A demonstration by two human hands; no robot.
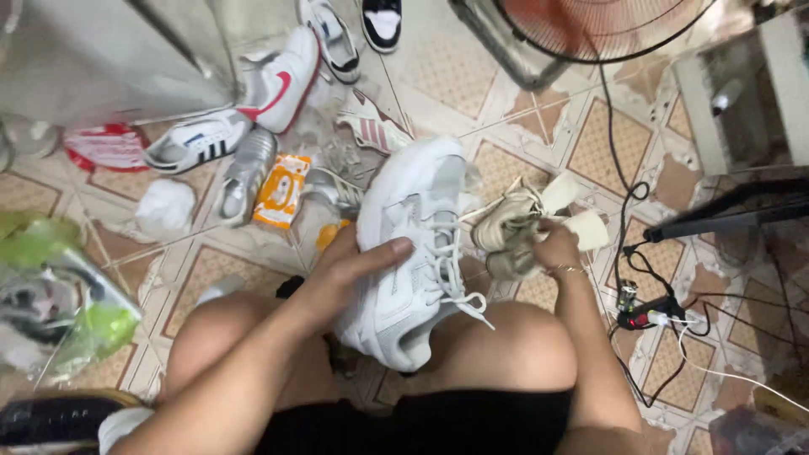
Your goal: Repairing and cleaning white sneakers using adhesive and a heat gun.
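Black shorts (421,425), thin bracelet (566,270) on right wrist, bare arms.

A single head-worn camera looks steeply down from close above the seated person's lap, facing forward over the knees onto the tiled floor (522,109), with a fan (590,25) at the top edge.

Bright, soft light; blurred edges

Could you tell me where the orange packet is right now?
The orange packet lies on the tiled floor, upper left of the white sneaker, beside a silver shoe.
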